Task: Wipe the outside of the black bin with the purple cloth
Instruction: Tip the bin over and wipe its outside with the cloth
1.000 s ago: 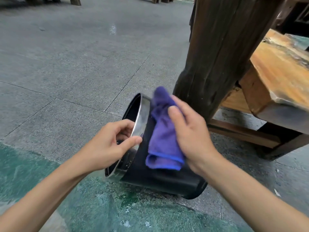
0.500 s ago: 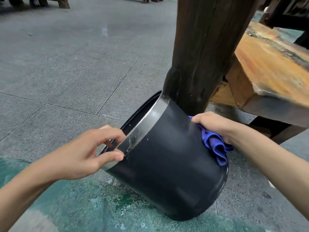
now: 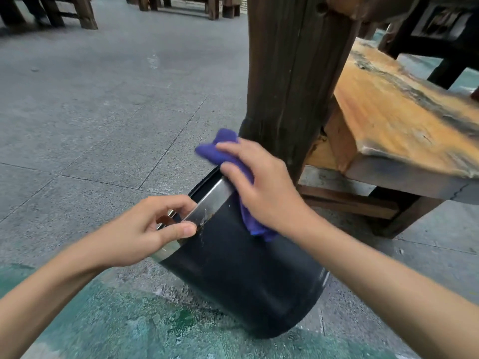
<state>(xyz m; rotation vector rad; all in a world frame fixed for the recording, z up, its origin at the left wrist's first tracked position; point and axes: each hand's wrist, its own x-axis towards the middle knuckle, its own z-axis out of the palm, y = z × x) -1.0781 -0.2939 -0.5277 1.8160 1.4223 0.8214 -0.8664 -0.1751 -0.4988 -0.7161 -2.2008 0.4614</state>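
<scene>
The black bin is tilted on the paved floor, with its open mouth facing up and left and a silver metal band around the rim. My left hand pinches that rim at its near side, thumb outside and fingers inside. My right hand presses the purple cloth against the upper outside of the bin, near the far part of the rim. One end of the cloth sticks out beyond my fingers and another part hangs below my palm.
A thick dark wooden post stands right behind the bin. A low wooden bench lies to the right. Grey paving stretches away on the left, and green-stained concrete lies in front. More wooden benches stand far back.
My right hand has brought the cloth from the bin's far right side up to the top near the rim. My left hand has kept its hold on the rim.
</scene>
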